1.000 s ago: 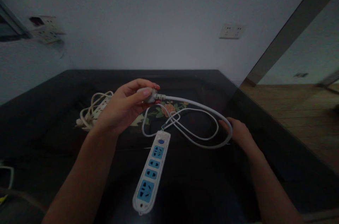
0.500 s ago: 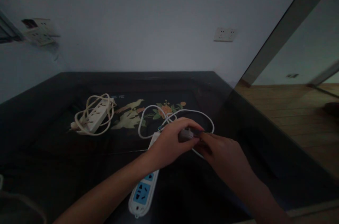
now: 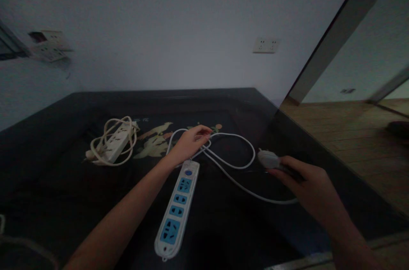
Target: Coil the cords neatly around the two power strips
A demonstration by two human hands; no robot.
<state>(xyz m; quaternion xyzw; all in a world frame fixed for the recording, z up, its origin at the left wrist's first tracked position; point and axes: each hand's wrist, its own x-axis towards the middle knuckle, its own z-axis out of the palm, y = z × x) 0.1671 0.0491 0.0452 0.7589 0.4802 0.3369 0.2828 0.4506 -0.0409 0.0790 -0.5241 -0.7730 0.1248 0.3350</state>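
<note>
While the white plug [image 3: 269, 159] is raised over the right part of the black table [image 3: 223, 236], I see it held at its rear end by my right hand [image 3: 305, 178], with the thumb and the fingers closed around it. Its pins point away from this hand, to the upper left. From near the right hand, the white cord [image 3: 277, 202] goes leftward on the table, makes wide loops and crosses itself close to my left hand [image 3: 191, 142]. The left hand is over this crossing, its fingers bent and rather narrow together, but I cannot tell if they grip the cord. Just below it lies the white power strip [image 3: 177, 210], with blue socket faces and one blue button, its button end nearest to the cord loops. Farther to the left, a second power strip [image 3: 116, 142] lies with its own cream cord [image 3: 128, 117] wound loosely about it. Between the two strips I see a painted bird [image 3: 159, 128] on the table. Behind, a socket plate [image 3: 266, 45] is fixed on the pale wall [image 3: 166, 31].
</note>
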